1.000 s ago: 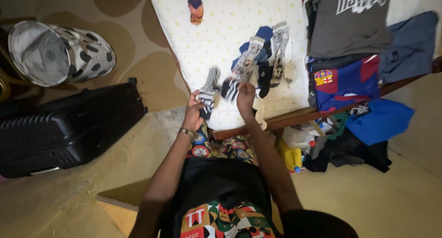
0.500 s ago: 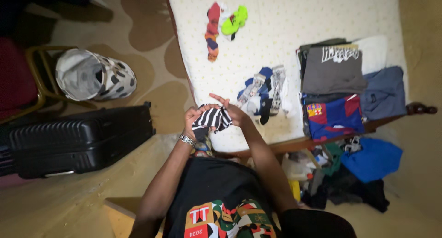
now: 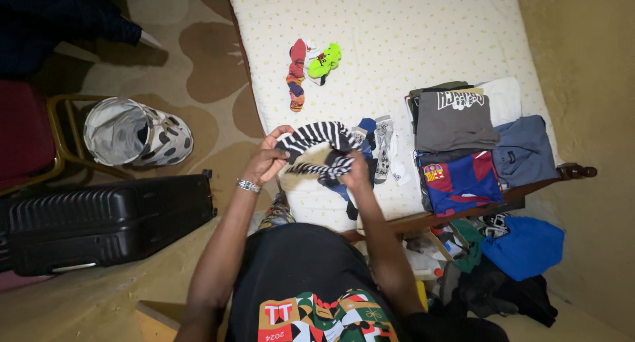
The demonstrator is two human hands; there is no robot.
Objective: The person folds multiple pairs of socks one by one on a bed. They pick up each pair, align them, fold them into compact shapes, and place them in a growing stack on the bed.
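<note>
Striped fabric: black-and-white striped socks (image 3: 317,147), stretched in an arch between our two hands, above the near edge of the mattress.
Left hand: our left hand (image 3: 266,161) has its fingers closed, pinching the left end of the striped socks; a metal watch (image 3: 249,185) sits on that wrist.
Right hand: our right hand (image 3: 354,173) grips the lower right end of the same fabric, fingers curled into it — we cannot see each fingertip.
Surface below: a white mattress with small yellow dots (image 3: 397,38), on a brown wooden bed frame (image 3: 529,186).
Nearby on the mattress: a loose heap of blue, grey and white socks (image 3: 380,143) just beside the right hand; farther up, an orange-and-purple sock (image 3: 296,74) touching a neon green sock (image 3: 325,59).
Folded stack: a grey printed T-shirt (image 3: 455,120) atop a blue-and-red sports jersey (image 3: 460,180), with a folded slate-blue garment (image 3: 526,150) alongside.
Floor, left: a black hard-shell suitcase (image 3: 99,223) and a spotted white fabric laundry basket (image 3: 135,133) lying on its side.
Floor, right: a pile of blue and dark clothes (image 3: 512,256).
Risk, as we judge it: the fabric is taut, so a slack pinch could let one end snap free — the socks might then drop off the mattress edge to the floor.
Second risk: the right hand works close to the loose heap and could drag another sock into the bundle.
</note>
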